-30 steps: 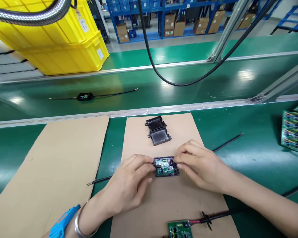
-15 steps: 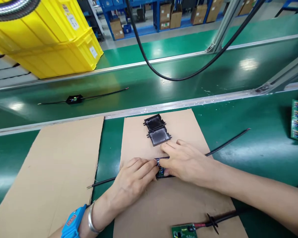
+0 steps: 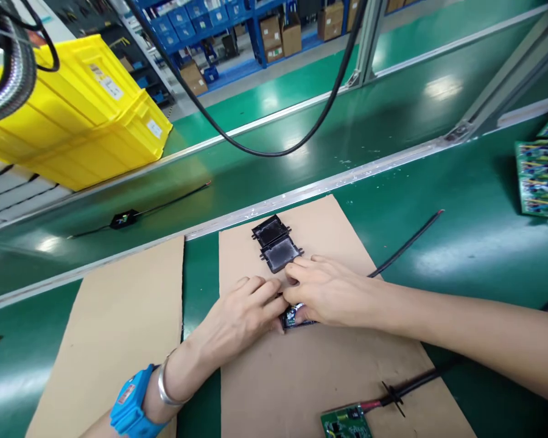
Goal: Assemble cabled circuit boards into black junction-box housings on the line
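A small circuit board in a black case (image 3: 293, 317) lies on the middle cardboard sheet (image 3: 301, 371). My left hand (image 3: 244, 310) grips its left end, fingers bent together. From the right, my right hand (image 3: 329, 292) pinches the board with thumb and fingers, which hide much of it. Just beyond my fingers rests a pair of black housing pieces (image 3: 277, 243), inner faces up. A black cable (image 3: 408, 243) comes out past my right wrist. Near the front edge lies a green circuit board (image 3: 346, 421) with a thick black cable.
Another cardboard sheet (image 3: 123, 328) is at the left. A black module with wires (image 3: 125, 219) lies behind the metal rail (image 3: 265, 210). Yellow crates (image 3: 86, 115) stand back left, stacked green boards (image 3: 543, 176) at the right. A black cable (image 3: 274, 153) hangs across the top.
The camera view has tilted and shifted. Both hands stay at the cased board; my left fingers have closed in toward my right hand, and the cable at the left is now hidden.
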Demonstrator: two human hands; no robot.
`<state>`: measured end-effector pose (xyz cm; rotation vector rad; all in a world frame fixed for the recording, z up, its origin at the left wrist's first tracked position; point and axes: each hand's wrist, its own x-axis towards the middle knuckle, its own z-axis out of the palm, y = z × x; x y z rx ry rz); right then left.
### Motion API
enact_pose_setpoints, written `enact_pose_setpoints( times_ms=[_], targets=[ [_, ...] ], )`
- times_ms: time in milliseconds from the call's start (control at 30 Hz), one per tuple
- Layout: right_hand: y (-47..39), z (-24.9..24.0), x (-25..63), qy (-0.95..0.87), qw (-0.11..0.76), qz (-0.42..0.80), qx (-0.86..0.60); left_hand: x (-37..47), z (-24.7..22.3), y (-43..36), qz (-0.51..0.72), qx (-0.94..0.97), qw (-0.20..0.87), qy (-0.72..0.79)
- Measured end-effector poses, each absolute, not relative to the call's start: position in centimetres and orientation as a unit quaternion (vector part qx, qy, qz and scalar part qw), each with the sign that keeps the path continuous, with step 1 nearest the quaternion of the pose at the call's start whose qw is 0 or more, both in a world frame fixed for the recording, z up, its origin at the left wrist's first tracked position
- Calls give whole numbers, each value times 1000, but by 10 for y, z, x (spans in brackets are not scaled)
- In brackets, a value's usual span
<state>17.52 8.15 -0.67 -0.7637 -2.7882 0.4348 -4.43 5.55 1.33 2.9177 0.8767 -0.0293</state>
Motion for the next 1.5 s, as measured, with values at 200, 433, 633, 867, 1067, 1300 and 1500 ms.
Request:
enact_pose_setpoints(
  times_ms=[200,433,633,867,1067,1300,1500],
  targets=[
    [79,-7,178,-938,118,177,-275,-44,12,65,-13,948,138,287],
    [82,-8,184,-928,144,226,-261,-49,11,59,67,898,244,359],
    [82,-5,198,-917,160,206,-301,-57,7,43,127,882,209,403],
    [80,-5,198,-942,109,146,-283,-47,-2,38,155,879,218,394],
    [85,11,187,-942,46,148,-298,-35,-4,37,134,897,189,377],
    [88,16,253,-895,198,237,-321,-40,-5,21,149,858,197,450],
    [69,4,270,-892,175,230,-348,-22,-4,13,156,889,95,420]
  ],
)
